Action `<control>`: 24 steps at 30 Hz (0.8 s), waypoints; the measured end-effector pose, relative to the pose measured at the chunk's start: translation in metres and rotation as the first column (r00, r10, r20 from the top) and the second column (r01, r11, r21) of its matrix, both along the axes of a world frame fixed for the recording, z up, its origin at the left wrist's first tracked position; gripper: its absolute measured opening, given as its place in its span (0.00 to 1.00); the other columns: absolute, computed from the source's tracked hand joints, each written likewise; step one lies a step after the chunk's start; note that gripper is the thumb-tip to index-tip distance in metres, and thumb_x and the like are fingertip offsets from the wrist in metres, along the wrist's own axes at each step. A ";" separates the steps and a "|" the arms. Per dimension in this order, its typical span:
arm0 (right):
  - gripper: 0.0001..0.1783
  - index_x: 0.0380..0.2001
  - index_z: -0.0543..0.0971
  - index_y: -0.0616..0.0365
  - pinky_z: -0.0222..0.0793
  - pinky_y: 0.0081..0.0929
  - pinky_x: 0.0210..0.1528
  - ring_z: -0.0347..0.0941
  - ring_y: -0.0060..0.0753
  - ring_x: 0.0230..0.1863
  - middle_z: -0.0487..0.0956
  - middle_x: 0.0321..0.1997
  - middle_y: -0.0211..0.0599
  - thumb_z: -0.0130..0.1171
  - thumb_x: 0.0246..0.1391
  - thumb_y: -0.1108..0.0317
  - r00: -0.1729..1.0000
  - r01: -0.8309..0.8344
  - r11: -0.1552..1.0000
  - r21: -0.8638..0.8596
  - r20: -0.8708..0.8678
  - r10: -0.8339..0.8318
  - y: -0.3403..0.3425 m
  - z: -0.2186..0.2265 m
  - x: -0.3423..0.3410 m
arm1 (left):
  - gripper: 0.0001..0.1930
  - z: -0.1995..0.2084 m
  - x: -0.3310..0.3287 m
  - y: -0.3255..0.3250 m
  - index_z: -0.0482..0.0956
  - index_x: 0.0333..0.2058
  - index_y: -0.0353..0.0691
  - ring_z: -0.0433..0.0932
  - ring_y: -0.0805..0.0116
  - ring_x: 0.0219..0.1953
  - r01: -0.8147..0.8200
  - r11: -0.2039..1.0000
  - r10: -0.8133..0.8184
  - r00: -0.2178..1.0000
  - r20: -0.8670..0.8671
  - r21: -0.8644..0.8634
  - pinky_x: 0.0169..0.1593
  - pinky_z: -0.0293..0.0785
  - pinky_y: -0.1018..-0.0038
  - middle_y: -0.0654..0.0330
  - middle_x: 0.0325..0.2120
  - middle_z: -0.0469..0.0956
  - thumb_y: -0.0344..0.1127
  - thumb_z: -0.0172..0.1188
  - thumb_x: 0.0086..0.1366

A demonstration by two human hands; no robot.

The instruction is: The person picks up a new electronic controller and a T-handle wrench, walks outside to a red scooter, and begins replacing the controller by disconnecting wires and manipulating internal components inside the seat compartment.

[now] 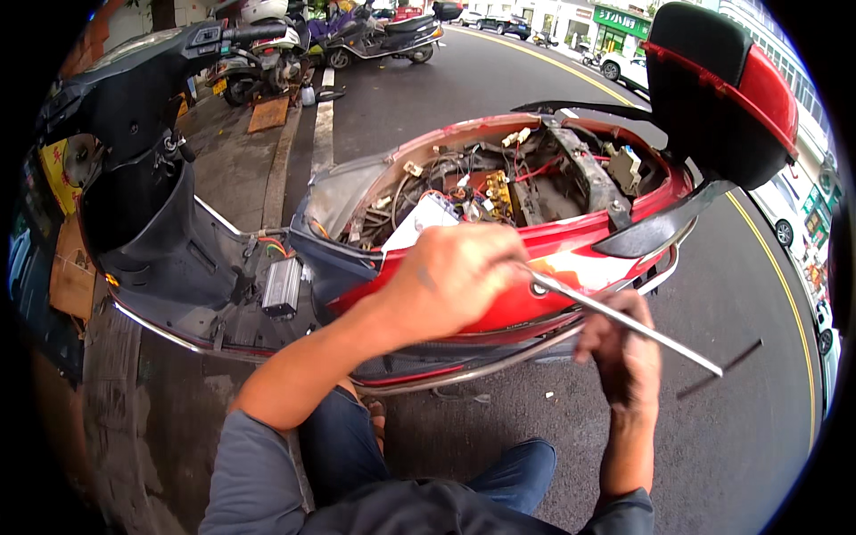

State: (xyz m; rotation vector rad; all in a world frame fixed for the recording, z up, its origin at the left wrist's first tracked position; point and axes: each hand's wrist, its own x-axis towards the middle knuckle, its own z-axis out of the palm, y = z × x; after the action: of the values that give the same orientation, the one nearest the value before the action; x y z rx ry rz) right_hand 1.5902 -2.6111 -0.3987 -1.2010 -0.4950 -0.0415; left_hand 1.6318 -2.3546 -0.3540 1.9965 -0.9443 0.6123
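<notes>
A long silver T-handle wrench [682, 350] slants across in front of the scooter, its dark crossbar at the lower right. My left hand [459, 276] is closed around the wrench's upper left end, hiding that tip. Farther along the shaft, my right hand [629, 352] has its fingers curled about the rod, slightly blurred, with the shaft passing over them. Behind my hands is the red scooter body [571, 254], its seat off. Its open bay shows tangled wires [415, 192], pale connectors and a yellow block [497, 192]. A white piece [419, 218] sits just above my left hand.
A finned silver box [282, 287] rests on the scooter's footboard, with orange wires near it. The black front shield [147, 223] rises at left; a red and black top box [722, 98] overhangs the rear. Parked scooters [374, 40] and cars [629, 69] stand beyond along the street.
</notes>
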 end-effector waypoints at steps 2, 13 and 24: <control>0.42 0.57 0.61 0.60 0.71 0.29 0.35 0.73 0.32 0.36 0.70 0.53 0.51 0.63 0.48 0.44 0.999 -0.050 0.942 0.332 0.028 0.043 -0.020 -0.006 -0.008 | 0.05 0.012 0.006 0.031 0.78 0.32 0.33 0.78 0.66 0.29 -0.059 0.998 0.058 0.996 -0.062 -0.012 0.34 0.72 0.72 0.55 0.24 0.78 0.28 0.59 0.58; 0.22 0.35 0.69 0.64 0.53 0.16 0.03 0.58 0.23 0.07 0.71 0.18 0.42 0.44 0.63 0.52 0.954 0.262 0.859 0.440 -0.254 -0.161 -0.050 0.007 -0.025 | 0.09 0.045 0.083 0.052 0.77 0.35 0.35 0.75 0.71 0.31 0.216 0.976 -0.215 0.976 0.039 -0.037 0.36 0.71 0.74 0.60 0.31 0.76 0.32 0.62 0.59; 0.18 0.40 0.68 0.62 0.45 0.09 0.04 0.49 0.09 0.06 0.65 0.17 0.30 0.47 0.63 0.55 0.822 0.559 0.796 0.232 -0.027 -0.569 -0.080 0.002 -0.065 | 0.37 -0.042 0.254 0.016 0.71 0.51 0.28 0.74 0.58 0.50 -0.059 0.996 0.088 0.679 -0.729 0.065 0.51 0.69 0.65 0.46 0.45 0.76 0.54 0.68 0.52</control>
State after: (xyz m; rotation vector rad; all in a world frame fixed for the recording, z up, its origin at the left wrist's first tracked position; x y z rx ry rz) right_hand 1.5248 -2.6915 -0.3964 -1.0816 -0.1432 -0.6296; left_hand 1.8856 -2.3381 -0.3962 2.0446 -0.3676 -0.2021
